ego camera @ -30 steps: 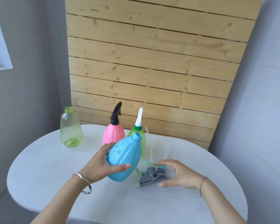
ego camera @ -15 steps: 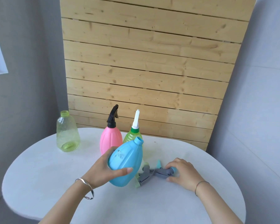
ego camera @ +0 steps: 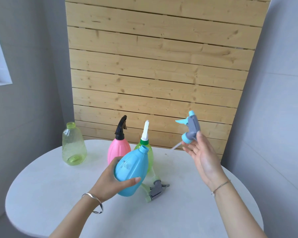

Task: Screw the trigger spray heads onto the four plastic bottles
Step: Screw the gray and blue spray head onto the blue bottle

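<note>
your left hand (ego camera: 110,182) wraps the blue bottle (ego camera: 132,170) from below, thumb across its front and fingers curled behind, holding it tilted above the table (ego camera: 50,177) with its open neck pointing up and to the right. your right hand (ego camera: 202,156) is raised off to the right with the palm facing you and the fingers mostly spread — only the fingertips pinch the blue-and-grey spray head (ego camera: 190,128) at its collar, the trigger jutting left and a thin dip tube trailing down and left from it. head and bottle are well apart, the head higher and to the right of the neck. behind the blue bottle stand the pink bottle (ego camera: 118,151), capped with a black head, and a green bottle (ego camera: 149,152), partly hidden, capped with a white-and-green head. the clear green bottle (ego camera: 73,145) stands alone at the table's far left, its neck open. a grey-and-green spray head (ego camera: 156,190) lies on its side on the table just below and right of the blue bottle — whether the two touch cannot be told.
</note>
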Available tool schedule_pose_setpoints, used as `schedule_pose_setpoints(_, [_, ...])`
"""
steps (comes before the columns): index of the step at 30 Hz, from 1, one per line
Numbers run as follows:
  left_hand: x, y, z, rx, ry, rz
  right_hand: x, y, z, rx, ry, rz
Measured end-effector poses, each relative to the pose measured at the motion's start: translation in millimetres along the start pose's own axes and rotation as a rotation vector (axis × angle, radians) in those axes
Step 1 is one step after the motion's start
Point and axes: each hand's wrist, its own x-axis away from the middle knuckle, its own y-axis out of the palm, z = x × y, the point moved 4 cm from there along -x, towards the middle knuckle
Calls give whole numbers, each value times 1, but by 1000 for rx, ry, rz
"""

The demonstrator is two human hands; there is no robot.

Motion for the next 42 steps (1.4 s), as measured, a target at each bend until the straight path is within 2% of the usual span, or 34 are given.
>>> schedule_pose_setpoints(2, [0, -3, -2, -3, -18, 15, 0, 12, -9, -263, 51, -30])
schedule_pose_setpoints(4, [0, -7, -4, -8, -35, 22, 0, 20, -15, -422, 93, -46])
schedule_pose_setpoints(8, [1, -12, -8, -8, -56, 23, 0, 29, -18, -491, 131, -70])
schedule_pose_setpoints(15, [4, -12, -4, 4, -31, -35, 5, 47, 0, -324, 222, -143])
schedule_pose_setpoints(17, [5, -8, 0, 8, -19, -72, 8, 54, 7, -213, 240, -187])
schedule_pose_setpoints(21, [4, -5, 4, 23, -8, -105, 16, 64, 21, 127, 139, -267])
schedule_pose_setpoints(23, [5, -3, 4, 29, -8, -115, 19, 68, 28, 210, 134, -295])
schedule_pose_setpoints(28, [6, -4, 6, 59, -17, -139, 20, 73, 33, 187, 127, -352])
schedule_pose_setpoints(31, [6, -4, 5, 150, -40, -124, 18, 73, 32, 168, 98, -326])
schedule_pose_setpoints(37, [0, -19, 2, 454, -128, 155, 15, 74, 33, 113, 32, -224])
schedule_pose_setpoints(39, [-2, -20, 1, 565, -153, 137, 16, 73, 37, 99, 27, -172])
schedule_pose_setpoints(42, [-2, -13, 0, 583, -190, 99, 16, 73, 40, 103, 8, -154])
